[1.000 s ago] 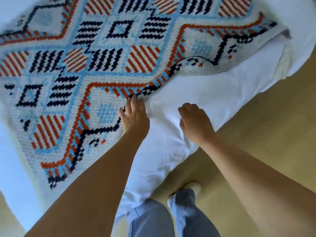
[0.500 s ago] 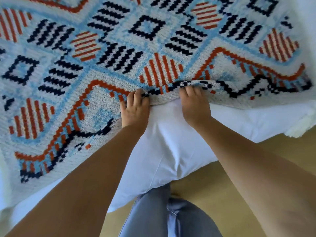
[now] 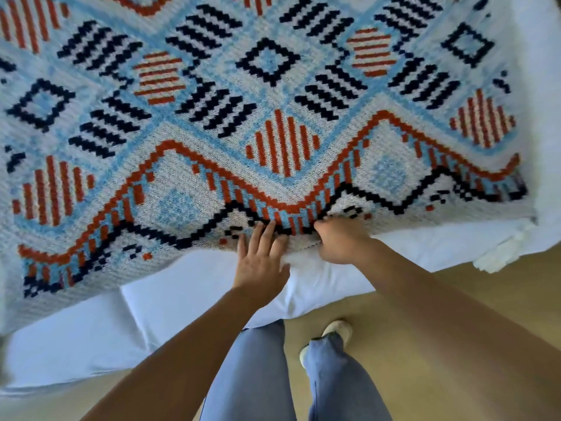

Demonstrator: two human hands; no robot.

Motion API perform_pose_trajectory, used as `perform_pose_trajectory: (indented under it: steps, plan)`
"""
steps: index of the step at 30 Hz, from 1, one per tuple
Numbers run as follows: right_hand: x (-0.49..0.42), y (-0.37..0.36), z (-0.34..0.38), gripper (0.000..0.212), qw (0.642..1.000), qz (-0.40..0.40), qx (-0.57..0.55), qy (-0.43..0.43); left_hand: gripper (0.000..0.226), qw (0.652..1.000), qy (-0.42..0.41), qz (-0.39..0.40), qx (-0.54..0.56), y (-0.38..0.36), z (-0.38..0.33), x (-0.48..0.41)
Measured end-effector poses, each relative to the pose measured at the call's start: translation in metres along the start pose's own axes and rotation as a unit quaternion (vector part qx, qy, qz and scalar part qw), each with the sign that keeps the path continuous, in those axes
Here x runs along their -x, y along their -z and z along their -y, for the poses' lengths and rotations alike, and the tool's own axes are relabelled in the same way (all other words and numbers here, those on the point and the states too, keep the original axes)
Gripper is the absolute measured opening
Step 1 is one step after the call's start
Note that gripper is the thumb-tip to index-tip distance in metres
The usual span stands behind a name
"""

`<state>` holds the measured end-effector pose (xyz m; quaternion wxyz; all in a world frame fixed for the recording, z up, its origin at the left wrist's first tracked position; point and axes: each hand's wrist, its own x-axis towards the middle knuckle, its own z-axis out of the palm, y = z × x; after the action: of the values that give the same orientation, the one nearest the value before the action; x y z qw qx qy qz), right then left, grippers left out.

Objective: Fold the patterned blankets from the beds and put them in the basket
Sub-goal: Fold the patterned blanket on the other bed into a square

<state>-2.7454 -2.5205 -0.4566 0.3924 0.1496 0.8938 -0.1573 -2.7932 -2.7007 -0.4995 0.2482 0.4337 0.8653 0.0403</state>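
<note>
- The patterned blanket [image 3: 273, 101] lies spread over the bed [image 3: 188, 287] and fills the upper part of the head view; it is knitted in white, light blue, dark navy and rust red, with diamonds, striped blocks and a zigzag border.
- The near edge of the blanket runs across the middle of the view, from lower left to upper right; below this edge the white sheet of the bed shows, smooth, with some soft creases.
- The left hand [image 3: 261, 265] lies flat at the near edge, about in the middle of its length; its fingers [image 3: 265, 235] are straight and a little spread, with the tips on the blanket's border; the palm and the thumb rest on the white sheet just below the edge; it holds nothing, it only presses.
- The right hand [image 3: 341, 243] is just beside the left one, on its right; its fingers are curled tightly and grip the hem of the blanket, so that the knuckles point up; the fingertips themselves are hidden in the cloth.
- Between the two hands the edge of the blanket makes a small fold.
- Both forearms are bare and reach in from the bottom of the view.
- At the far right a piece of white, rougher cloth [image 3: 501, 250] hangs from the corner of the bed; what it is, one cannot tell.
- Below the bed there is a tan floor [image 3: 455, 293]; the person stands close to the bed in grey-blue trousers [image 3: 252, 375]; one light shoe [image 3: 338, 329] shows on the floor.
</note>
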Motion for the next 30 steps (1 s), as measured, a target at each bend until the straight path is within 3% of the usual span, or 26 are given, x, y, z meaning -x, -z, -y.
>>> perform_pose_trajectory:
  steps: [2,5,8,18,22,24,28,30]
  plan:
    - [0.002,0.001,-0.009,0.013,0.999,-0.013,-0.029,0.014,0.058,1.000,0.023,-0.021,-0.003,0.011,-0.011,-0.009]
    - [0.009,-0.009,-0.024,0.016,0.997,-0.058,0.011,0.051,0.046,0.996,0.070,-0.059,0.005,0.018,-0.021,-0.018]
    - [0.014,-0.019,-0.035,0.036,0.993,-0.076,0.043,0.076,0.043,0.991,0.096,-0.092,0.020,0.016,-0.026,-0.021]
    - [0.008,-0.007,0.014,0.040,0.976,-0.100,0.094,0.168,0.042,0.957,0.165,-0.239,0.020,0.015,-0.020,0.007]
    - [-0.004,-0.007,0.049,0.031,0.958,-0.168,0.091,0.213,0.045,0.939,0.191,-0.284,0.034,0.021,0.005,0.016]
    - [-0.011,-0.006,0.070,0.022,0.946,-0.195,0.091,0.241,0.038,0.923,0.243,-0.294,0.048,0.020,0.023,0.024]
    - [-0.024,0.000,0.114,0.025,0.917,-0.256,0.127,0.279,0.019,0.890,0.352,-0.269,0.111,0.020,0.067,0.042]
    - [-0.029,0.003,0.137,0.015,0.902,-0.288,0.132,0.293,0.017,0.884,0.355,-0.283,0.108,0.021,0.088,0.045]
